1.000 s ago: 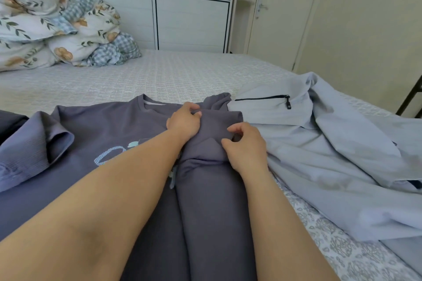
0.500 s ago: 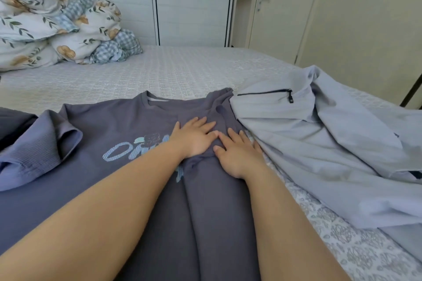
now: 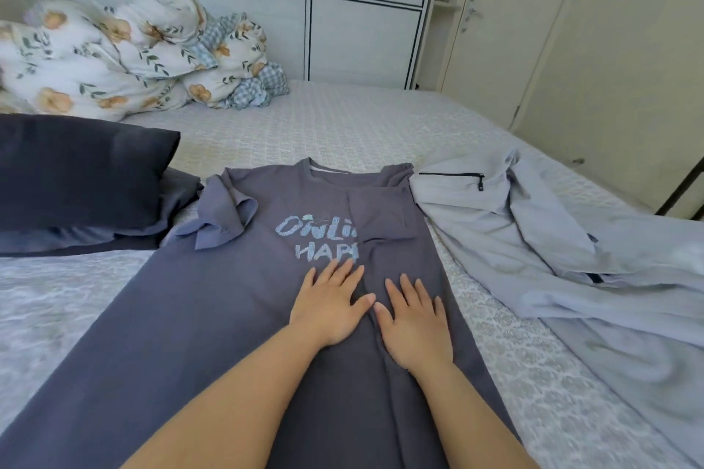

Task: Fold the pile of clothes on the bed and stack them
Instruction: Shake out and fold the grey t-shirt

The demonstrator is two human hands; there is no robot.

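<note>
A long grey-purple T-shirt with pale blue lettering lies face up on the bed. Its right side and right sleeve are folded inward over the print; the left sleeve lies crumpled. My left hand lies flat, fingers straight, just below the lettering. My right hand presses flat on the folded-over strip beside it, thumbs almost touching. A pale blue-grey garment with a black zip lies rumpled to the right. A dark folded garment lies at the left.
A bundled floral and checked duvet sits at the far left of the bed. White drawers stand behind the bed, cream doors at the right. A dark frame shows at the right edge.
Both hands let go of the folded sleeve near the collar, flattened out, and slid down the shirt toward me. The lettering is now uncovered. The view has shifted.
</note>
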